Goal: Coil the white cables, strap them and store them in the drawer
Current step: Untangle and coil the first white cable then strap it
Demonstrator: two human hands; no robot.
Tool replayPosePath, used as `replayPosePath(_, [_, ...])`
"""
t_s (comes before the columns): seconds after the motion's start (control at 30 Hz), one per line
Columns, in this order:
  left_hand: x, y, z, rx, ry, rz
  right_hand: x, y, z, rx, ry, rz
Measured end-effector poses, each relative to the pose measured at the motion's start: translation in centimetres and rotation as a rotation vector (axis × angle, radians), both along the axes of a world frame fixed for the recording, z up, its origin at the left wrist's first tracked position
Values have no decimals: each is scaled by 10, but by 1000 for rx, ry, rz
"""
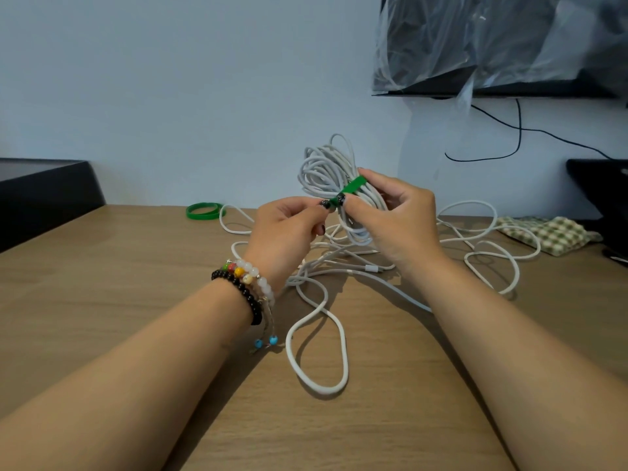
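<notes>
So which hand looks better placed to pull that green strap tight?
Probably the left hand: it pinches the green strap end, while the right hand grips the coiled cable.

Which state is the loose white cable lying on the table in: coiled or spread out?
Spread out. The loose white cable sprawls in open loops across the table, unlike the coiled bundle held up with a green strap.

Both forearms are bare, with no sleeves. The left hand (283, 232) has dark-polished nails, and its wrist wears stacked bead bracelets (246, 287): black beads, pale white beads, multicoloured beads, and a cord ending in two blue beads. The right hand (394, 219) wears nothing.
</notes>
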State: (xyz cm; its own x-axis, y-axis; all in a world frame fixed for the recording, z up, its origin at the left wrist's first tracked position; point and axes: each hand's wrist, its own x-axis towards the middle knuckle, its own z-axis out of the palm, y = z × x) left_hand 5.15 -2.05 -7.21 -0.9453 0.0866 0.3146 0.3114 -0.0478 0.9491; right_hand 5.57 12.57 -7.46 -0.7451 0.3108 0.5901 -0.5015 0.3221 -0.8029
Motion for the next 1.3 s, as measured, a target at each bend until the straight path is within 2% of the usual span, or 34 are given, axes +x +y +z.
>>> replayPosePath(0.13, [1,-1,1,53,-61,-56,-1,1,0,12,-10,5])
replayPosePath(0.3, [3,-4,3,41,-25,-99,0,-2,0,54,-9,-7])
replayPosePath(0.57, [8,-4,2,-14,45,-158,0,1,3,-328,-128,241])
replayPosePath(0.87, [8,-5,2,-57,39,-181,5,2,3,-470,-383,490])
replayPosePath(0.93, [8,-5,3,-48,27,-179,4,2,3,-388,-349,409])
replayPosePath(1.13, [6,-6,8,-32,-20,-167,1,6,3,-52,-72,118])
replayPosePath(1.3, [5,-7,9,-24,-58,-159,1,4,2,72,52,41])
